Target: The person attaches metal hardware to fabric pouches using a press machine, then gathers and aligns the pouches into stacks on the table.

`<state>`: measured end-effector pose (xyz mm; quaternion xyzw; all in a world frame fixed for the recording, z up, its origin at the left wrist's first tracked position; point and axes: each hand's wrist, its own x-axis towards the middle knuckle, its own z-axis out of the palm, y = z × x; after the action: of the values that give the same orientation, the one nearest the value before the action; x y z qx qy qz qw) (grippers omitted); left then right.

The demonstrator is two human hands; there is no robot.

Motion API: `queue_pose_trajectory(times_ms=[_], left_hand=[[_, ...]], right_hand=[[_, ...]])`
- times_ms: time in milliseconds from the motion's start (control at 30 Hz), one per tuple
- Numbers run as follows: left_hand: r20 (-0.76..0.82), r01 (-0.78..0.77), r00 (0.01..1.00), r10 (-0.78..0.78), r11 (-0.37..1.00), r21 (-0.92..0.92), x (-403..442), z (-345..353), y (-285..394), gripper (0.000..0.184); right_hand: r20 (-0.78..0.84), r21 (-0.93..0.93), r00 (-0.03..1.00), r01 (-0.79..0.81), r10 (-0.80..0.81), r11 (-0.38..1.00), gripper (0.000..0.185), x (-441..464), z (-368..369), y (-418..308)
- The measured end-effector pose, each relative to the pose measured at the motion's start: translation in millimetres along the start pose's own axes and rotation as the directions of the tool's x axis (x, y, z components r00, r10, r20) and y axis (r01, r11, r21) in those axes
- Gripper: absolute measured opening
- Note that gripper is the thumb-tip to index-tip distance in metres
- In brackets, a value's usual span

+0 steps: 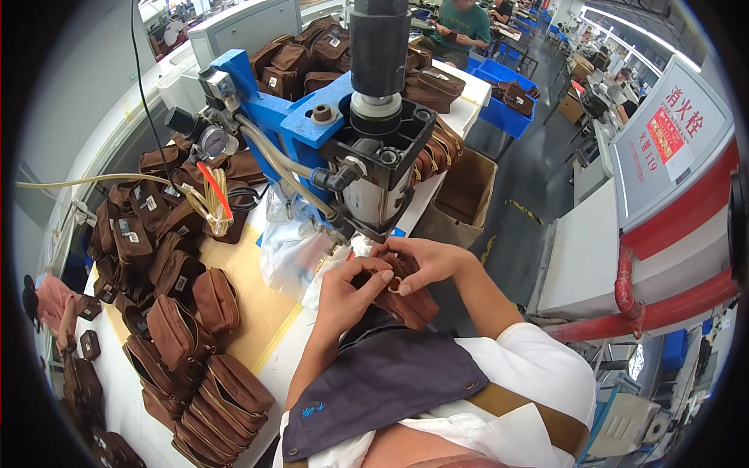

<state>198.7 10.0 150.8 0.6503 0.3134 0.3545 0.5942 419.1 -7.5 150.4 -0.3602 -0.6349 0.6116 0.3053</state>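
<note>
Close to my body, below a pneumatic press [378, 199], I hold a brown zippered pouch [415, 307]. My left hand [349, 292] is closed on its left side, thumb and forefinger pinched together. On the other side my right hand [427, 261] is closed on the pouch's upper part, with the thumb next to a small gold-coloured ring [395, 285]. Fingers cover much of the pouch's top, so exactly what they pinch there is hidden. A crumpled clear plastic bag [285, 253] lies left of my hands on the table.
Brown pouches [222, 405] stand in rows at the left front, with more heaped behind them. The press has a blue frame [265, 93], hoses and a gauge [214, 143]. A cardboard box [462, 195] and blue bin [507, 109] stand right; a person [460, 31] sits beyond.
</note>
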Motion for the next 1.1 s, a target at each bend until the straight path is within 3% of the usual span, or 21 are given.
queue_pose_trajectory(times_ms=[100, 200, 267, 333, 400, 500, 600, 700, 933, 1100], left_hand=[[0.010, 0.001, 1.000, -0.001, 1.000, -0.021, 0, 4, -3, 0.017], [-0.018, 0.024, 0.999, -0.028, 0.978, -0.206, 3, 7, -11, 0.018], [-0.025, -0.016, 1.000, 0.010, 0.959, -0.282, 5, 6, -18, 0.018], [-0.026, -0.061, 0.998, 0.056, 0.939, -0.339, 7, 6, -18, 0.020], [-0.040, -0.087, 0.996, 0.078, 0.918, -0.386, 9, 6, -18, 0.020], [-0.012, -0.099, 0.994, 0.109, 0.846, -0.524, 10, 4, -21, 0.020], [-0.021, -0.114, 0.992, 0.123, 0.825, -0.553, 10, 4, -24, 0.019], [-0.003, -0.119, 0.989, 0.145, 0.799, -0.589, 9, 3, -21, 0.018], [-0.032, -0.171, 0.982, 0.187, 0.796, -0.581, 8, 3, -24, 0.017], [-0.015, -0.113, 0.992, 0.127, 0.818, -0.564, 7, 1, -22, 0.017]], right_hand=[[0.040, -0.169, 0.998, 0.058, -0.052, 0.984, 0.078, -5, -3, -18], [-0.031, -0.395, 0.996, 0.062, -0.081, 0.916, 0.078, -11, -4, -32], [-0.112, -0.437, 0.991, 0.016, -0.071, 0.899, 0.078, -14, 0, -38], [-0.129, -0.441, 0.988, 0.015, -0.080, 0.897, 0.081, -14, 2, -44], [-0.180, -0.390, 0.966, 0.104, -0.187, 0.915, 0.083, -12, 8, -36], [-0.200, -0.376, 0.971, 0.047, -0.131, 0.926, 0.085, -11, 12, -40], [-0.193, -0.419, 0.960, 0.107, -0.204, 0.902, 0.087, -6, 15, -38], [-0.193, -0.453, 0.969, 0.051, -0.154, 0.890, 0.097, -6, 17, -45], [-0.196, -0.494, 0.959, 0.085, -0.205, 0.865, 0.086, -6, 20, -45], [-0.214, -0.483, 0.960, 0.056, -0.181, 0.874, 0.083, -6, 19, -41]])
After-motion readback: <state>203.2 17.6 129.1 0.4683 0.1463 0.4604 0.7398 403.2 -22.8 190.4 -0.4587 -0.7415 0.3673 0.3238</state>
